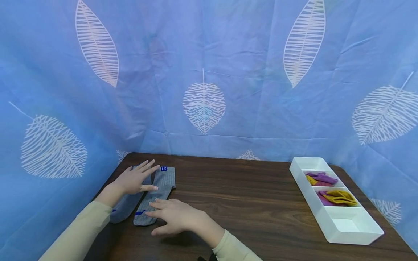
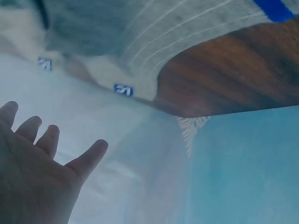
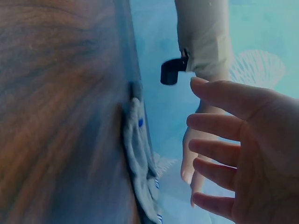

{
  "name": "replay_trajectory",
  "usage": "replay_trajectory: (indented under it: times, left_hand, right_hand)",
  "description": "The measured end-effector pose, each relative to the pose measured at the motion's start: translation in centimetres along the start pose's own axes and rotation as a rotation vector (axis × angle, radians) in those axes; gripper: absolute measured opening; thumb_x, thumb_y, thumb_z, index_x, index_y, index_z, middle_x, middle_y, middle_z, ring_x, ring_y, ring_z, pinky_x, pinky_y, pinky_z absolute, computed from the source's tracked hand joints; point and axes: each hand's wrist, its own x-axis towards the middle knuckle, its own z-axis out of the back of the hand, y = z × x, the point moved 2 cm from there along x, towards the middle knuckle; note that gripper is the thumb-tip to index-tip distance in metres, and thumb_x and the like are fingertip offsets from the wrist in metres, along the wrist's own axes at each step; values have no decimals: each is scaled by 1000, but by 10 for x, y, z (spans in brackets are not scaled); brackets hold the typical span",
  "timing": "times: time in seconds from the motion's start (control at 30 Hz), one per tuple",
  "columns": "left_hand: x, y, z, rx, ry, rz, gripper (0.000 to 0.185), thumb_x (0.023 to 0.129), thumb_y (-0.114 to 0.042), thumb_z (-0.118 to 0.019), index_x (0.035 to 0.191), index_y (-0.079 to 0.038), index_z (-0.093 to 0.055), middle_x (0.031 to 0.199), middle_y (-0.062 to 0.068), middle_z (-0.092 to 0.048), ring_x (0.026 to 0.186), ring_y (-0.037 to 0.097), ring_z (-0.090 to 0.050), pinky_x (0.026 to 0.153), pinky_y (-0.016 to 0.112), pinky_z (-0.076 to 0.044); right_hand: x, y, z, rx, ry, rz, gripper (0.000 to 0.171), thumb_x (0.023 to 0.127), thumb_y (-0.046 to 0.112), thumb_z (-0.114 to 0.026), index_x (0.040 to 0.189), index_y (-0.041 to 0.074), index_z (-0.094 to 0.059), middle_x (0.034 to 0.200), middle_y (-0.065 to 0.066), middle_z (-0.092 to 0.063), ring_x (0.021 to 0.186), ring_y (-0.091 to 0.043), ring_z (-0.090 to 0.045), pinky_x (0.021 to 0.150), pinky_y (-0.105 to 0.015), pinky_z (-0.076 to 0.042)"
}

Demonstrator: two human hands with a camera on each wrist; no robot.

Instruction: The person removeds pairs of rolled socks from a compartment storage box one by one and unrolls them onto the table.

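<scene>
Two grey socks lie side by side at the left of the table. The right-hand sock point(image 1: 160, 185) shows a blue LC label at its cuff and a blue stripe near the toe. My left hand point(image 1: 132, 180) hovers over the left-hand sock point(image 1: 125, 207), fingers spread, and hides part of it. My right hand point(image 1: 177, 216) hangs just above the toe end of the right-hand sock, its fingers parted and holding nothing. In the right wrist view, the socks point(image 3: 138, 154) lie flat on the table beyond the open right hand point(image 3: 261, 135).
A white tray point(image 1: 308, 195) with four compartments stands at the table's right side. Its middle compartments hold purple-and-yellow socks point(image 1: 321, 178) and another yellow-and-purple bundle point(image 1: 339, 198). A blue leaf-print curtain point(image 1: 241, 108) hangs behind the dark wooden table point(image 1: 241, 195).
</scene>
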Motion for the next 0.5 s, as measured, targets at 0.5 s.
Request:
replay_trajectory:
  times: [0.5]
  left_hand:
    - [-2, -58, 34, -22, -173, -34, 82, 85, -63, -60, 153, -26, -33, 160, 7, -31, 144, 35, -33, 105, 70, -31]
  right_hand:
    - [-72, -24, 3, -95, -183, -104, 48, 98, 47, -52, 142, 27, -52, 154, 2, -42, 146, -19, -34, 114, -46, -36]
